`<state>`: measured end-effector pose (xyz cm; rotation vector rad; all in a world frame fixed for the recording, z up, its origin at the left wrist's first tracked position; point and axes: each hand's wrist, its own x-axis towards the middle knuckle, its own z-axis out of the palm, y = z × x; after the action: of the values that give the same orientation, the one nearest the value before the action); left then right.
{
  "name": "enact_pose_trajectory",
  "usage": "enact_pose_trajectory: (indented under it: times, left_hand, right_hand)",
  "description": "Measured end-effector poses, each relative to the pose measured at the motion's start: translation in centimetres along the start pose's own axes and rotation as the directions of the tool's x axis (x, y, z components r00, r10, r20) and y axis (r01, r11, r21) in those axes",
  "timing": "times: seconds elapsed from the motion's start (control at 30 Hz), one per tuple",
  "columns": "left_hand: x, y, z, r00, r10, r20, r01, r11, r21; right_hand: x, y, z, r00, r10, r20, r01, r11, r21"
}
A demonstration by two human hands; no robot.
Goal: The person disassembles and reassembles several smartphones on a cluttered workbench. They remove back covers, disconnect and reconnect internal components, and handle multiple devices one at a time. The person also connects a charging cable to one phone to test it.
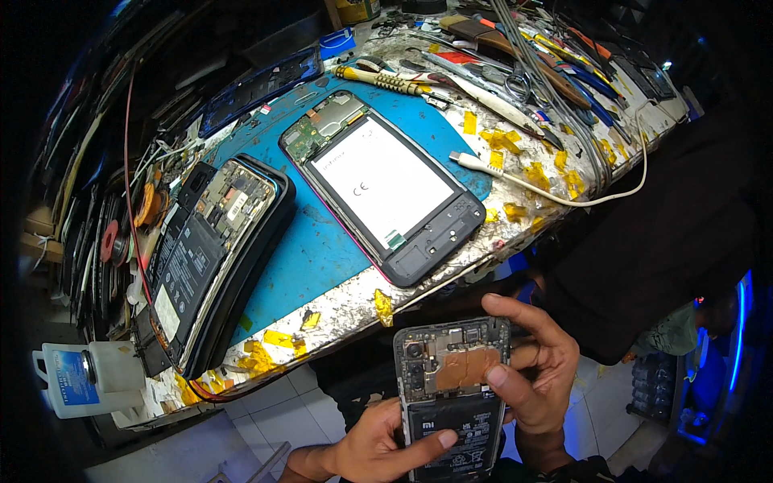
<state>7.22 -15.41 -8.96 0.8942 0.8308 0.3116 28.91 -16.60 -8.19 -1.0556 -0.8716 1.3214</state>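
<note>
Just off the front edge of the bench I hold an opened smartphone point(427, 386), its back cover off. Its camera lenses, a copper-coloured patch and a black battery show. My left hand point(394, 447) grips the lower left side, thumb lying across the battery. Along the right edge my right hand point(535, 366) closes on the phone, thumb on the copper patch and index finger up at the top corner. Beyond them, a larger opened phone point(386, 189) with a white battery lies on the blue mat point(322, 262). To its left rests another opened phone point(205, 241) with a black battery, on top of dark phone-shaped parts.
A white USB cable point(555, 195) crosses the bench's right side. Screwdrivers, tweezers and a brush point(483, 34) crowd the far right. Yellow tape scraps point(282, 340) dot the bench edge. A white plastic bottle point(88, 378) sits at the left corner, below stacked phone parts.
</note>
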Motion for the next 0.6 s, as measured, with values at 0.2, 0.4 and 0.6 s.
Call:
enact_pose_trajectory:
  times: [0.2,0.4,0.6]
  left_hand:
    - [-0.2,-0.5,-0.4,0.999,-0.012,0.032,0.011,1.0,0.005]
    - [-0.6,1.5,0.2,0.973,-0.209,-0.097,0.203,0.977,-0.069]
    - [0.7,5.1,2.2,0.91,0.263,-0.322,-0.388,0.815,-0.431]
  right_hand:
    - [0.1,-0.1,-0.3,0.999,0.004,0.037,-0.006,0.998,0.066]
    - [-0.4,0.1,0.2,1.0,0.009,0.03,-0.015,0.981,0.196]
    - [-0.8,0.1,0.3,0.997,0.029,0.068,-0.036,0.994,0.1]
